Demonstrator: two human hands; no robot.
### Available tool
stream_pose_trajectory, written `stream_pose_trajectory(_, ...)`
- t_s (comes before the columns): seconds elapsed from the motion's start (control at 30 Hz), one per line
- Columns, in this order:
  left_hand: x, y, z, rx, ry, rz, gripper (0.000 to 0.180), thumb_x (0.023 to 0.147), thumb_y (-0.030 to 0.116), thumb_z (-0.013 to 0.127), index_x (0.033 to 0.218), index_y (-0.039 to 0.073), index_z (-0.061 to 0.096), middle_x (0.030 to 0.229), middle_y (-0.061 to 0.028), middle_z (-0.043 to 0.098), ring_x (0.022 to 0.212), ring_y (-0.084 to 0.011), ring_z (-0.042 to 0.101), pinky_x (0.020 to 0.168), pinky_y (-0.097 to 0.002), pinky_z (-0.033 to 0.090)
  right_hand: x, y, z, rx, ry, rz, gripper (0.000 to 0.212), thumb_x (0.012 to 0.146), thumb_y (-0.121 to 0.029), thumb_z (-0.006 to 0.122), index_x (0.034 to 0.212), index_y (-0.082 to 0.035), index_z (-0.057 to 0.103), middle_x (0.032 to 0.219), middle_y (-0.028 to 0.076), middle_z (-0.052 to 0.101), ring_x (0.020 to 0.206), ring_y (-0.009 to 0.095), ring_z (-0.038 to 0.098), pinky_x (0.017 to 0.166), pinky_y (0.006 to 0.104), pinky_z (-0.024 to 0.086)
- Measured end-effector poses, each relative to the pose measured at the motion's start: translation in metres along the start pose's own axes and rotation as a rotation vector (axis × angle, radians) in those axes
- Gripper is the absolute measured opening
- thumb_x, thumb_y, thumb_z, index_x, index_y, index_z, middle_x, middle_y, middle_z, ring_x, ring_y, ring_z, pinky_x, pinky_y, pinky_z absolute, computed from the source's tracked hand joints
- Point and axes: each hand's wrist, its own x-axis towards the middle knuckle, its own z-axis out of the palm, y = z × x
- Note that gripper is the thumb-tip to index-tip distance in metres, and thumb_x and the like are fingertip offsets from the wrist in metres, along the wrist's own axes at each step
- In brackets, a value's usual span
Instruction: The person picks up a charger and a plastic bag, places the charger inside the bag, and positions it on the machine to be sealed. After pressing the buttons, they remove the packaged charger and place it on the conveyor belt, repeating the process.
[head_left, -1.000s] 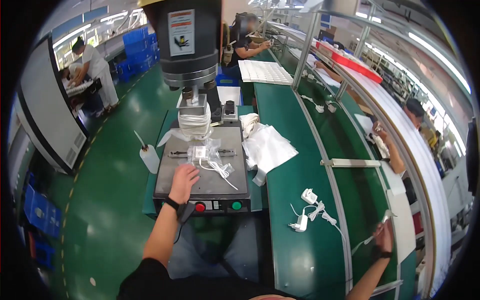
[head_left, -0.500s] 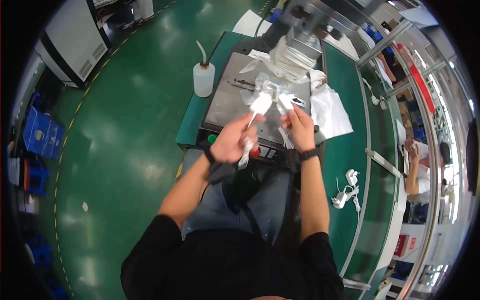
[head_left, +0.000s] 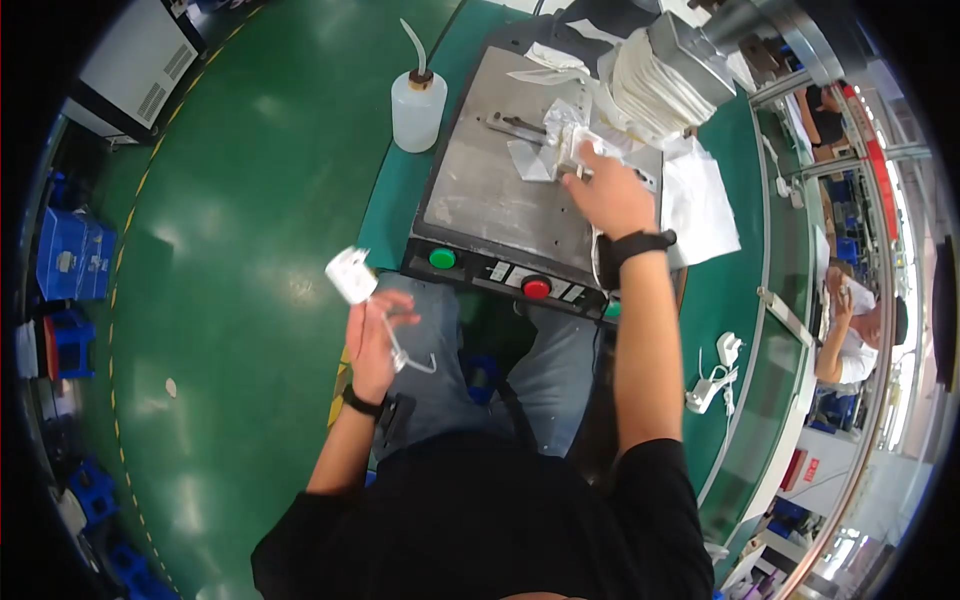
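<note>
Grey metal press bed in front of the person; white plastic sheets just beside it on the right, white squeeze bottle on the left. Right hand over mid-bed, fingers at a white block; can't tell if gripping. Left hand out left of bed, gripping white plug adapter, cord hanging beside the fingers. Red button on front panel.

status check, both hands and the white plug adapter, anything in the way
Left hand holds white plug adapter. Right hand over metal plate, at white piece, grip unclear. Clear plastic film close beside it.
</note>
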Motion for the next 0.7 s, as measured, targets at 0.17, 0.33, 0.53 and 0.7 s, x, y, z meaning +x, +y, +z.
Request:
stream_pose_trajectory(0.17, 0.058, -0.015, 0.049, 0.068, -0.295, 0.138, 0.027, 0.109, 0.022, 0.040, 0.108, -0.001, 0.056, 0.097, -0.0151, 0.067, 0.096, -0.0240, 0.063, 0.087, -0.0382, 0.055, -0.012, 0.074, -0.027, 0.041, 0.287, -0.331, 0.038, 0.094, -0.025, 0.062, 0.124, -0.003, 0.064, 0.077, 0.016, 0.069, 0.078, 0.032, 0.069, 0.075, 0.0410, 0.053)
stream_pose_trajectory(0.33, 0.096, -0.052, 0.062, 0.295, -0.323, 0.229, 0.022, 0.102, 0.017, 0.050, 0.099, 0.000, 0.064, 0.097, -0.0114, 0.068, 0.090, -0.0184, 0.064, 0.086, -0.0341, 0.051, -0.131, 0.093, 0.055, 0.640, 0.710, 0.320, 0.009, 0.086, -0.001, 0.052, 0.080, -0.003, 0.059, 0.063, 0.007, 0.061, 0.059, 0.015, 0.063, 0.051, 0.0307, 0.049)
stream_pose_trajectory(0.53, 0.111, -0.042, 0.035, 0.211, -0.386, 0.201, 0.027, 0.107, 0.024, 0.046, 0.108, -0.001, 0.057, 0.101, -0.0106, 0.066, 0.091, -0.0182, 0.063, 0.087, -0.0340, 0.051, -0.143, 0.054, 0.042, 0.589, 0.115, 0.188, 0.018, 0.087, -0.021, 0.064, 0.088, -0.003, 0.065, 0.077, 0.013, 0.068, 0.076, 0.030, 0.067, 0.070, 0.0373, 0.053)
stream_pose_trajectory(0.7, 0.070, 0.011, 0.069, 0.285, -0.647, 0.172, 0.023, 0.105, 0.021, 0.049, 0.110, -0.001, 0.057, 0.104, -0.0131, 0.066, 0.093, -0.0206, 0.064, 0.085, -0.0342, 0.051, -0.131, -0.017, -0.005, 0.897, 0.019, -0.467, 0.045, 0.094, -0.035, 0.067, 0.120, 0.001, 0.057, 0.103, 0.014, 0.069, 0.094, 0.028, 0.067, 0.081, 0.0390, 0.052)
